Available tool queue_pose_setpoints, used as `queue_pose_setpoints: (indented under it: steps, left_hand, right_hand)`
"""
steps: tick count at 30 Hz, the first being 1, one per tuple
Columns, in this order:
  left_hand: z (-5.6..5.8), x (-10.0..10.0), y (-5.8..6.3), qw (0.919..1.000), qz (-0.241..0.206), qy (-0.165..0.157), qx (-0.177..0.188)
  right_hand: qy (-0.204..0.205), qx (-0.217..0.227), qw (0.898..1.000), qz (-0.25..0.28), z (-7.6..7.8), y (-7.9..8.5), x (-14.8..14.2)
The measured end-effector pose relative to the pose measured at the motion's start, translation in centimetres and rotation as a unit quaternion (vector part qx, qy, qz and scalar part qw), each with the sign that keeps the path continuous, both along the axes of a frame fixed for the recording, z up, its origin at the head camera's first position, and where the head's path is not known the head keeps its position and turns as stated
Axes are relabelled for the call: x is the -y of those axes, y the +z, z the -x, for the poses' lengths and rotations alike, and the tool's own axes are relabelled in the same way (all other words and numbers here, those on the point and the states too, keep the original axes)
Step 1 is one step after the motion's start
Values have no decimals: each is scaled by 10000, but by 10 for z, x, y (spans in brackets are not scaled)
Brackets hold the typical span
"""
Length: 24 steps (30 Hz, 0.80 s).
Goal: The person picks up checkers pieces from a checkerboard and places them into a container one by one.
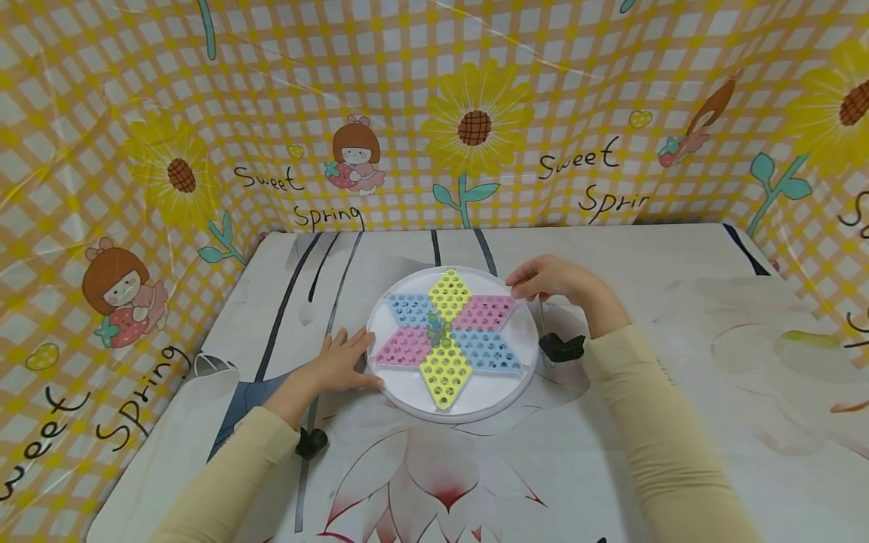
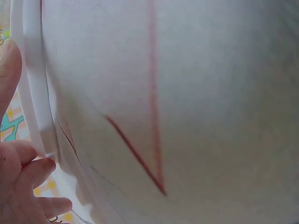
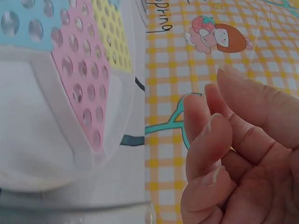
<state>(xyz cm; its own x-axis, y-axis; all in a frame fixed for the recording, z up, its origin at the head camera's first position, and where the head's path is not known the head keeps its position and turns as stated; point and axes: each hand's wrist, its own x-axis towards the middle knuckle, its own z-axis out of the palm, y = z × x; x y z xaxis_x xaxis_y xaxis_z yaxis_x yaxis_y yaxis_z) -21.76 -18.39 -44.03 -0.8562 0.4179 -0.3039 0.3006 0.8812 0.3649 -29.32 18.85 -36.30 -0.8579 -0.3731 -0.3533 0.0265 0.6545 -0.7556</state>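
seeing yellow-checked sunflower cloth (image 1: 400, 83) across the upper half of the head frame. below, noting white tabletop (image 1: 679, 302) with dark lines and pink petals, also beige sleeves (image 1: 665, 422) at lower left and lower right. near frame center, marking round white tray (image 1: 498, 388), flat, bearing a holed six-pointed star (image 1: 444, 371) in yellow, pink and blue. left of center, tagging left hand (image 1: 342, 365) with fingers and thumb spread wide, touching the tray's left rim. right of center, tagging right hand (image 1: 558, 282) just beside the upper-right rim, with fingers loosely bent, narrow gap to thumb, gripping nothing visible; can't tell if touching. logging one black lump (image 1: 562, 348) by each cuff. spotting clear greenish marbles (image 1: 437, 332) clustered mid-star, just below frame center.
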Motion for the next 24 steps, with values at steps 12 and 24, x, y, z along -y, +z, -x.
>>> queue_pose_setpoints:
  steps: [12,24]
  left_hand:
    - [1,-1,0,10000,29,-26,-34]
    - [1,0,0,10000,48,50,12]
  right_hand:
    - [379,-19,9993,-44,4,-15,28]
    - [519,3,9982,-284,4,-30,61]
